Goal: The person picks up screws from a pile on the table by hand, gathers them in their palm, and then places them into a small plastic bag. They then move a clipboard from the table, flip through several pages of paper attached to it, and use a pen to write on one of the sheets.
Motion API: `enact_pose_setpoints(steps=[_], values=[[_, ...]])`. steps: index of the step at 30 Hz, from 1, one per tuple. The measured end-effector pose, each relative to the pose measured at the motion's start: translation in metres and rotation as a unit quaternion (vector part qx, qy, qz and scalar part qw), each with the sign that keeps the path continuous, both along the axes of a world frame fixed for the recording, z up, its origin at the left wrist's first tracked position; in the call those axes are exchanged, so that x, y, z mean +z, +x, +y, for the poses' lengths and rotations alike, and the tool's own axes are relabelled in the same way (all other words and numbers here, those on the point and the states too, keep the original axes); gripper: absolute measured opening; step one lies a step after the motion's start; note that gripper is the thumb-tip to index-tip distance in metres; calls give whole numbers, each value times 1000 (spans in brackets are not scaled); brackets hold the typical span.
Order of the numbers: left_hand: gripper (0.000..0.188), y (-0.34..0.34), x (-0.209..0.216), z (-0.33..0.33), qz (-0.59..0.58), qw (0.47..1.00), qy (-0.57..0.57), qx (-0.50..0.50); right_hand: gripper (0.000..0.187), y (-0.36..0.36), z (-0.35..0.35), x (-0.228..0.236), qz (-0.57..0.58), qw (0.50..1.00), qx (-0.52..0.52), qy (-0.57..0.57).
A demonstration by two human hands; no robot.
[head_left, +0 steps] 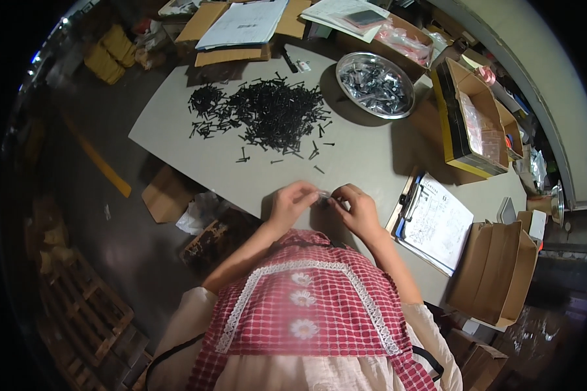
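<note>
Both hands meet on one small clear bag (323, 195), just beyond our apron (306, 287)!
Here we have the left hand (292, 203) and right hand (357, 210), fingertips pinching the thin plastic from either side, probably to steady it; what's inside, we can't tell. Farther out, black screws (274, 111) lie loose across the tabletop (355, 153), likely spread for easy picking, while the metal bowl (379, 115) beside them corrals packed bags (372, 88), presumably keeping those apart.
</note>
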State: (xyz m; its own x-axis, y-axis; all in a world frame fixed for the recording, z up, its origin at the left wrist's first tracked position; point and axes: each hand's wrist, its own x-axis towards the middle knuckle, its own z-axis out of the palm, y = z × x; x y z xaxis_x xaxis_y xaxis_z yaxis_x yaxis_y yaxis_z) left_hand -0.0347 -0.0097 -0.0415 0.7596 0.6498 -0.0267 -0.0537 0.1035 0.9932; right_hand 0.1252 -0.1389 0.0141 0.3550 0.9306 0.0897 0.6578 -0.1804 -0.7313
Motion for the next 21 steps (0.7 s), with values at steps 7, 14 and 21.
enact_pose_setpoints(steps=[7,14,21], values=[[10,2,20,4,25,981,194,6,19,-12,16,-1,73,996,8,58],[14,-3,17,8,65,992,106,-22,13,-6,19,-1,5,997,77,21],[10,4,17,14,32,997,71,-21,16,-5,19,2,-87,987,98,97]])
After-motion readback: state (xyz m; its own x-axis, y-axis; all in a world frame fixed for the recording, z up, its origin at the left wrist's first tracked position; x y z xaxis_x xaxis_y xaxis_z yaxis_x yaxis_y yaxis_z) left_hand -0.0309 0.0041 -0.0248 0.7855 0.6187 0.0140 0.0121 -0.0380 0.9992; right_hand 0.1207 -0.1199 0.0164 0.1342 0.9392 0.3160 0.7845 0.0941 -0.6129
